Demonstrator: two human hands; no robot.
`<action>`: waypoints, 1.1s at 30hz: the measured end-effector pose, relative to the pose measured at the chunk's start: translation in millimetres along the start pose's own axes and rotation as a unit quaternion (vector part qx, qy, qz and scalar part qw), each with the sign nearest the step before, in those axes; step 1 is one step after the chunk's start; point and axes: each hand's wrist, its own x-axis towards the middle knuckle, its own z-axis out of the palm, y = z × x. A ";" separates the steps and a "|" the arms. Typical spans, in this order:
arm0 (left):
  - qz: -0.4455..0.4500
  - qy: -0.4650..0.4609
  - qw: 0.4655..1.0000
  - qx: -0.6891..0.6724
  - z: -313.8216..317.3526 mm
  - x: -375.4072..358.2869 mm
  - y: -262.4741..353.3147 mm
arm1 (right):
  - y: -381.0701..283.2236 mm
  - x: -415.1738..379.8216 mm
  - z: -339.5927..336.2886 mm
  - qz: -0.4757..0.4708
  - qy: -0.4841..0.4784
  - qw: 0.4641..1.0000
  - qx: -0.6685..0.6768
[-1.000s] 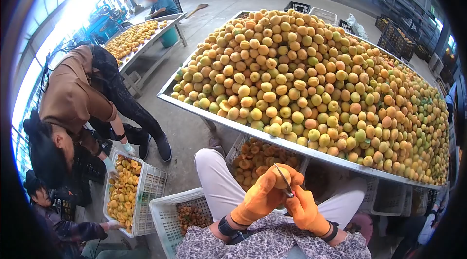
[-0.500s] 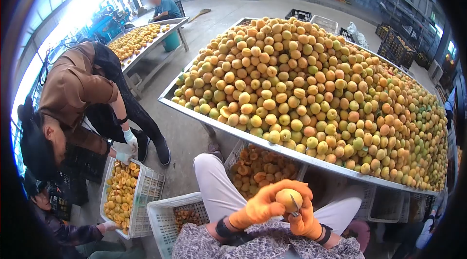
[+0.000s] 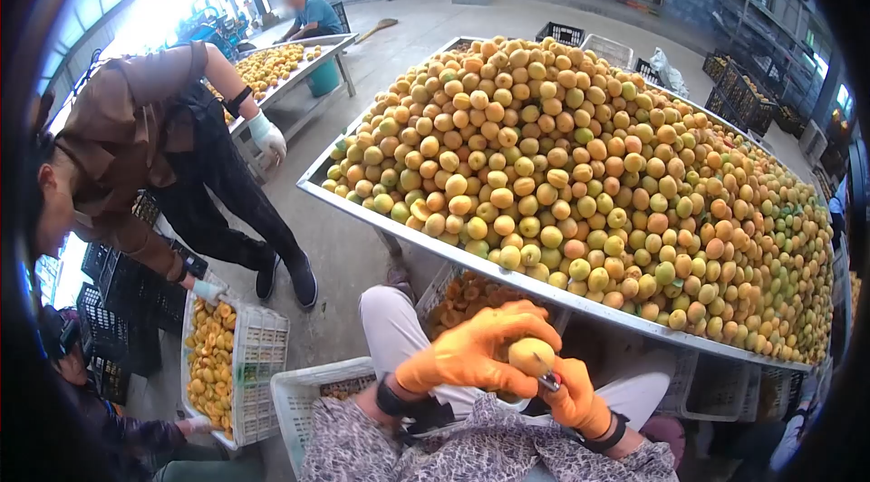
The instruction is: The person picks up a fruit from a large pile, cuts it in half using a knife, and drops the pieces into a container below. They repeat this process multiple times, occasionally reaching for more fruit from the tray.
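Observation:
My left hand [image 3: 471, 351], in an orange glove, is closed around a yellow apricot [image 3: 528, 353] above my lap. My right hand [image 3: 575, 399], gloved in orange too, grips a small knife [image 3: 549, 381] with a bit of red showing at its handle. The knife's blade meets the near face of the apricot; how deep it sits cannot be made out. Below and beyond my hands, a crate [image 3: 433, 287] holds split apricot halves. A large heap of whole apricots [image 3: 544, 165] covers the metal-edged table [image 3: 435, 245] in front of me.
By my left knee stands a white crate [image 3: 288, 391] with brownish pieces inside. Farther left, two people handle a white crate [image 3: 261, 337] of apricot halves. Another person [image 3: 313, 15] sits at a second fruit table [image 3: 322, 49]. Black crates [image 3: 743, 92] stand at the far right.
The apricot and both my hands have shifted slightly left, and the apricot has turned against the knife. The standing co-worker has straightened somewhat, one hand now off the crate, which has moved slightly left.

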 end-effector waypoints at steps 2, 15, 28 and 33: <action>-0.024 0.108 0.959 -0.261 32.4 -3.4 -12.6 | -6.7 7.0 11.5 -0.048 0.060 0.997 0.001; -0.058 0.045 0.974 -0.212 20.1 -4.0 12.2 | -7.6 6.4 2.1 -0.006 -0.019 1.000 0.021; 0.044 0.053 0.997 0.029 29.0 -0.8 24.5 | -4.0 -6.8 19.0 -0.043 0.053 0.997 0.029; -0.055 0.115 0.970 -0.208 47.3 -8.7 12.8 | 1.2 -9.9 17.1 -0.020 0.080 0.996 0.026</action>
